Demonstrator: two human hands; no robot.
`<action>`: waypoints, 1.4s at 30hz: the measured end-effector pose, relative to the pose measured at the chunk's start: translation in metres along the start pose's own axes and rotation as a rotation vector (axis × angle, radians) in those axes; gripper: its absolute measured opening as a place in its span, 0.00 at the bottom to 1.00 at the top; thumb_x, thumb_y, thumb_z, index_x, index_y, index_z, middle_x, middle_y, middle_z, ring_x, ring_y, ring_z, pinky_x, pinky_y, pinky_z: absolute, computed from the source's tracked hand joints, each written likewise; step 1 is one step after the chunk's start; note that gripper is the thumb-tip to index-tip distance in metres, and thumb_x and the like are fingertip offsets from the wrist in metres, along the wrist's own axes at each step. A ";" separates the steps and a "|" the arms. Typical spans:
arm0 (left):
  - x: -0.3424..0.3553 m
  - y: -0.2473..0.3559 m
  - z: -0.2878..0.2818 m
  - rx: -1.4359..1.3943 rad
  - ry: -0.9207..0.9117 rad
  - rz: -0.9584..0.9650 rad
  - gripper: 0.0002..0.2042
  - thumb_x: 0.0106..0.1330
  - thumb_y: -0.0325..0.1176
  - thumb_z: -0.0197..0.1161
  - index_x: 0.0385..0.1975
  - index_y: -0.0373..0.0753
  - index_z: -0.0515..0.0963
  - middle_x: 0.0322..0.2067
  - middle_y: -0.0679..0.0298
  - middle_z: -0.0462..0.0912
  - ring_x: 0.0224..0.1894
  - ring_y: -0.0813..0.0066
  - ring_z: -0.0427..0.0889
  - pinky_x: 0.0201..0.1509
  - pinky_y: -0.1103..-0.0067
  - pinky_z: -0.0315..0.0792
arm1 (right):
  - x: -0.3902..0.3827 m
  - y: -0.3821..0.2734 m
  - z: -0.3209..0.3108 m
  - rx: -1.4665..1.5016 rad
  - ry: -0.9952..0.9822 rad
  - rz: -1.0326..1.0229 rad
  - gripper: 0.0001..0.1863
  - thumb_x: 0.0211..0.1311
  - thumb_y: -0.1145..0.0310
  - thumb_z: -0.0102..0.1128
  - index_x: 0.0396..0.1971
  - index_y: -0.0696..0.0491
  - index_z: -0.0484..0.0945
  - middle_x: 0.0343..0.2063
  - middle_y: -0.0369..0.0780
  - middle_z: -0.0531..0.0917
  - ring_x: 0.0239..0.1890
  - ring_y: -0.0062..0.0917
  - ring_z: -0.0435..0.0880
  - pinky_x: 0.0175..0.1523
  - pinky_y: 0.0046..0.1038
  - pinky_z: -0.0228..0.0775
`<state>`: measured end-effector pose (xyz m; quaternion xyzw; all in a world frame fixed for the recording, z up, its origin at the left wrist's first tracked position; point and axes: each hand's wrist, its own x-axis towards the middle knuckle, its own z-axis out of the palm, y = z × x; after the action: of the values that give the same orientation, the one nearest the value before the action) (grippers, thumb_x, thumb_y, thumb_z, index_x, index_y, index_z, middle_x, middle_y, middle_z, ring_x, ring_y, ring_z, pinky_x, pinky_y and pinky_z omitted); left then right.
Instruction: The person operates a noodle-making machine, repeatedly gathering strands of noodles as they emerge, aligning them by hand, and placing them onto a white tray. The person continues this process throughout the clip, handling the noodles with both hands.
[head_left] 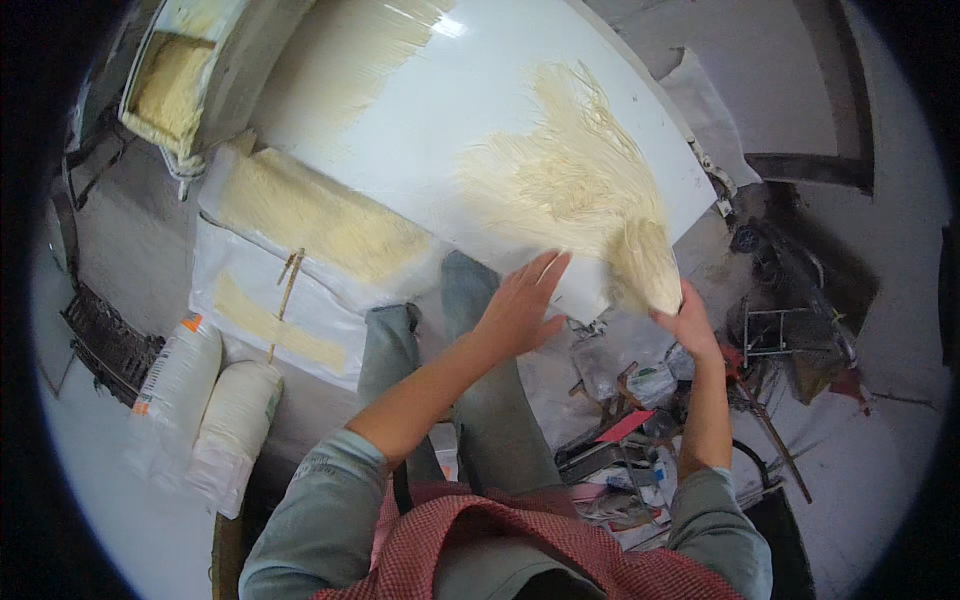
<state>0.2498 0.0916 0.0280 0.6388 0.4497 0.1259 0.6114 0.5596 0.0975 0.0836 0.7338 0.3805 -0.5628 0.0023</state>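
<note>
Closest to me, my red checked apron (440,525) hung over my lap. My left hand (520,305) was at the near edge of the table, fingers extended and thumb spread wide, holding nothing I could see; I cannot tell whether it touched the edge, though it seemed placed to steady that side. My right hand (690,325) was narrowed round the drooping tip of the pale strands (642,258), probably because that end overhung the corner and could have slipped. The rest of the strands lay fanned across the white table (410,150), its broad top giving them room to spread. Off to my left, a thick pale layer (320,220) rested on sheeting, presumably to keep it off the floor. Farther off, a box-like trough (240,85) stood beside the table, its open end showing more pale yellow material.
</note>
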 end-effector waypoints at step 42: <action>-0.570 -0.408 0.149 -0.707 0.933 -1.198 0.42 0.51 0.46 0.68 0.64 0.31 0.60 0.57 0.42 0.70 0.60 0.52 0.71 0.64 0.66 0.64 | -0.065 -0.274 0.843 -2.049 -0.612 -1.373 0.17 0.63 0.67 0.47 0.52 0.47 0.74 0.49 0.43 0.78 0.55 0.34 0.75 0.65 0.50 0.53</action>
<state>-0.1370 -0.4852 -0.1485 -0.0554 0.8540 0.1647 0.4903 -0.2943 -0.1076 -0.0554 -0.1105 0.9242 -0.0432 0.3630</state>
